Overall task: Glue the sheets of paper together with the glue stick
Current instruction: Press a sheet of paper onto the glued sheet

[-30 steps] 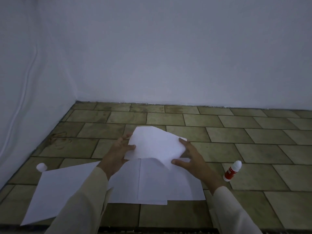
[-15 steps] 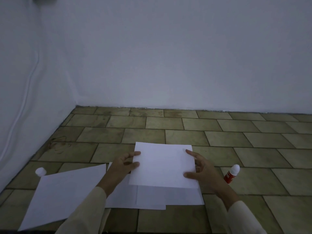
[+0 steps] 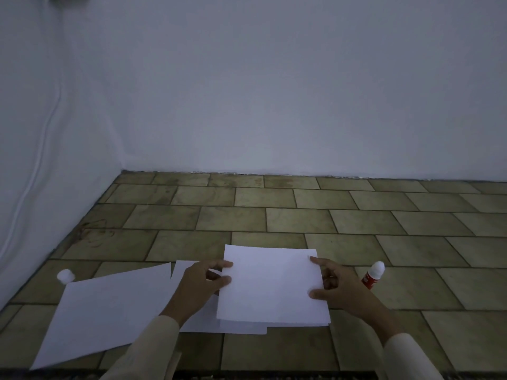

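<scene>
my cream sleeves (image 3: pixel 153 349) reach in from the bottom edge over a floor of olive-green stone tiles (image 3: pixel 274 352). nearest, at left, a large loose white paper sheet (image 3: pixel 109 311) lies flat and askew. at centre, a white paper top sheet (image 3: pixel 271 286) rests on a stack of white paper sheets (image 3: pixel 241 329) whose edges peek out below and to the left. my left hand (image 3: pixel 200 283) pinches the top sheet's left edge, thumb and forefinger curled onto it. my right hand (image 3: pixel 337 289) holds the right edge, thumb on the paper, forefinger at the far corner. just beside my right hand is the red-and-white glue stick (image 3: pixel 371 275), its white tip pointing away. a small white round object (image 3: pixel 65 276) sits at the loose sheet's far corner. beyond, a bare white wall (image 3: pixel 274 105).
</scene>
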